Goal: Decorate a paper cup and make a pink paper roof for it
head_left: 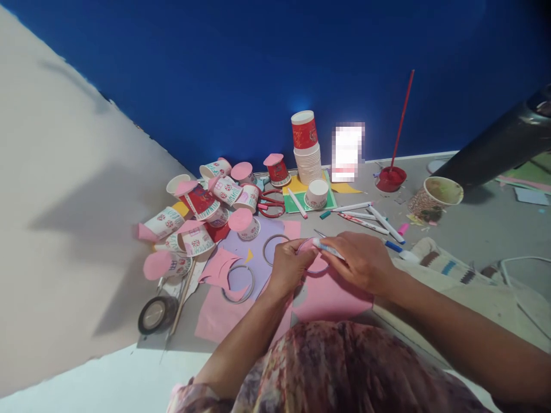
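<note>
tracing around a ring onto pink paper appears to be the step in hand, judged from how the hands sit. at lower left of the frame a roll of tape point(157, 314) lies on the floor beside a thin stick. above it, at centre left, a heap of decorated paper cups point(202, 203) lies tipped over, several capped with pink paper discs. red scissors point(271, 203) rest just right of the heap.

at centre frame the left hand point(287, 267) is closed on the rim of a thin ring point(312, 255), pressing it flat on the pink paper sheet point(331, 298). two traced circles show on the lilac and pink sheets just left of this hand. the right hand point(364, 261) is closed around a white marker point(329, 249), its tip touching the ring's upper edge. whether the tip meets the paper cannot be told.

behind, at upper centre, a stack of paper cups point(306, 149) stands upright by the blue wall, a single cup point(317, 193) on green paper in front of it. loose markers point(365, 218) lie right of centre; a red paint dish point(390, 178) with an upright stick stands beyond them, and a patterned cup point(434, 198) further right.

the next move, as judged, calls for holding the ring steady while the marker follows its edge without slipping.
</note>
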{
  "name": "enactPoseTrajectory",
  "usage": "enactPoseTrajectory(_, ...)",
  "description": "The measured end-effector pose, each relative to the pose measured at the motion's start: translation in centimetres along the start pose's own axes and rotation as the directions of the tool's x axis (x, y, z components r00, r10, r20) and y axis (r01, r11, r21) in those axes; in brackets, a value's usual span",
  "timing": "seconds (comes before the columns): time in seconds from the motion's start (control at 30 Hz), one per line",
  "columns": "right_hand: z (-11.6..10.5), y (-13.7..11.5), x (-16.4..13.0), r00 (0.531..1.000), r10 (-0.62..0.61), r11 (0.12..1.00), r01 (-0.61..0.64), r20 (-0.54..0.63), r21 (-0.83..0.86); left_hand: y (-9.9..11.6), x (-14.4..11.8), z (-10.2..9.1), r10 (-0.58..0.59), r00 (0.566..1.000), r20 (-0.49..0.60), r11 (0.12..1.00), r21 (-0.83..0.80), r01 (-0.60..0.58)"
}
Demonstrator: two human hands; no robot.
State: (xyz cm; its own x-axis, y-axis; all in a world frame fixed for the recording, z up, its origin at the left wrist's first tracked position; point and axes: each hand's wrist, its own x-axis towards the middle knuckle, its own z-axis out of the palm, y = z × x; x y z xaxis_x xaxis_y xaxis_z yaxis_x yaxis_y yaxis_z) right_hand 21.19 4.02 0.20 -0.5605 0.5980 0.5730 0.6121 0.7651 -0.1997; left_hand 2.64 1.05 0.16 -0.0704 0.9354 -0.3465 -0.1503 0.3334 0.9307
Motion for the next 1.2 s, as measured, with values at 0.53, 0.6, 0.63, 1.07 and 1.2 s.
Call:
enactPoseTrajectory(0.53, -0.5, 0.6, 0.0, 0.993, 0.113, 0.969, -0.103, -0.032, 0.224, 0.0, 0.4, 0.3, 0.002, 1.000, 0.012, 0.985, -0.175, 0.000)
enactPoseTrajectory(0.6, -0.4, 0.6, -0.1, 0.997, 0.078, 0.977, -0.079, 0.012, 0.198, 0.1, 0.3, 0.3, 0.003, 1.000, 0.017, 0.984, -0.177, 0.000)
enactPoseTrajectory(0.63, -0.3, 0.6, -0.1, 0.998, 0.061, 0.981, -0.066, 0.033, 0.181, 0.1, 0.3, 0.3, 0.005, 1.000, 0.020, 0.985, -0.173, -0.001)
enactPoseTrajectory(1.07, -1.6, 1.2, 0.5, 0.878, 0.472, 0.831, -0.412, -0.081, 0.374, -0.2, 0.4, 0.4, -0.039, 0.999, -0.031, 0.975, -0.219, 0.031)
enactPoseTrajectory(1.2, -2.1, 2.7, 1.3, 0.669, 0.680, 0.264, -0.605, 0.299, 0.751, 0.2, 0.3, 0.5, -0.082, 0.997, -0.003, 0.956, -0.282, 0.078)
